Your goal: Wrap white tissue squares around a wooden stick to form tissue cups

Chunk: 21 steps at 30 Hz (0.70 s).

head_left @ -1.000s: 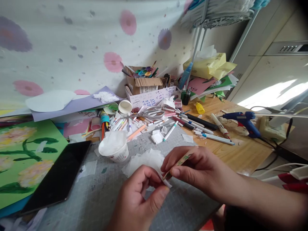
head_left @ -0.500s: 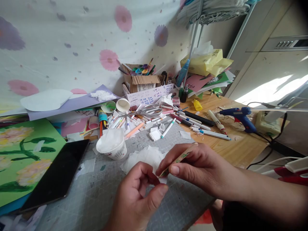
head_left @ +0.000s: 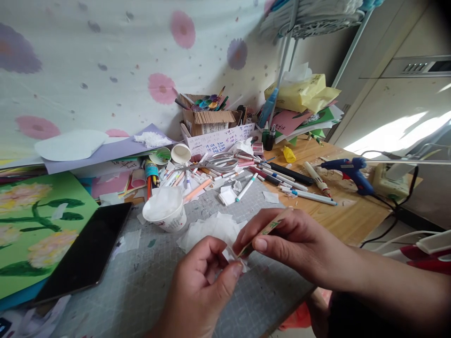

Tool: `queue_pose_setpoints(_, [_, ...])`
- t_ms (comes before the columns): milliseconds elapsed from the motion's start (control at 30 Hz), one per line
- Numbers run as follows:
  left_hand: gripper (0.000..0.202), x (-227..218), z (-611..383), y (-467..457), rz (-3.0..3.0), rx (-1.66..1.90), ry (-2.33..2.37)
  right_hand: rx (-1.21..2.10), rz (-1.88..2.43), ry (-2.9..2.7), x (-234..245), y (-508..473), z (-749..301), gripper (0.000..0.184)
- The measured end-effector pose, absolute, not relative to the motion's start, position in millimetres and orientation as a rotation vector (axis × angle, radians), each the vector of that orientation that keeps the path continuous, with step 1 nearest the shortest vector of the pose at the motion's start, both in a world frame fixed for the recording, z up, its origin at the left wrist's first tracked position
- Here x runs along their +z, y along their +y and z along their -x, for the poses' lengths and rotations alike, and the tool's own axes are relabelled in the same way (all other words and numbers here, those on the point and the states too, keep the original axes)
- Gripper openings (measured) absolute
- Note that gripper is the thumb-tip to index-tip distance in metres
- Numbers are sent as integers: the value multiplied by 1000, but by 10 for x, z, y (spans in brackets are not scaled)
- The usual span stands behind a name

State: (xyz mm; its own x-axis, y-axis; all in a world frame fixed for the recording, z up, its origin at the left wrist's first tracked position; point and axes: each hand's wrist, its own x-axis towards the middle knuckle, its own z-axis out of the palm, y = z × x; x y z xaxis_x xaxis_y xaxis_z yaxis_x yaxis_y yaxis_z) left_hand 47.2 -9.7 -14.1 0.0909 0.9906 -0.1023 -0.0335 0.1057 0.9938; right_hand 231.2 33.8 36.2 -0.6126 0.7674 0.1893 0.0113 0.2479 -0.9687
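Observation:
My right hand (head_left: 289, 241) pinches a thin wooden stick (head_left: 265, 231) with green marks, its lower end pointing at my left fingers. My left hand (head_left: 200, 291) is closed, thumb and fingertips pinching a small scrap of white tissue (head_left: 229, 257) right at the stick's tip. Both hands hover over a grey cutting mat (head_left: 148, 281). A loose pile of white tissue pieces (head_left: 207, 232) lies just behind them. A paper cup (head_left: 165, 213) stuffed with tissue stands to the left of that pile.
A black phone (head_left: 86, 256) lies on the mat's left, beside a green flower painting (head_left: 31, 225). Markers and scissors (head_left: 225, 165) litter the back. A blue glue gun (head_left: 347, 170) with its cable sits on the wooden desk at right. Cardboard box (head_left: 207, 119) of supplies against the wall.
My left thumb has closed onto the tissue scrap at the stick's tip. The view shifted slightly; both hands stay in the same place.

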Motion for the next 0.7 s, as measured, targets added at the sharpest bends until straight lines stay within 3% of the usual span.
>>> queue_pose_setpoints(400, [13,-169,-506,-62,-924,1126,1056,1642,560,-1714,341,398,-2335,14])
queue_pose_setpoints(700, [13,-177,-505,-35,-912,1135,1018,1593,585,-1760,338,407,-2332,12])
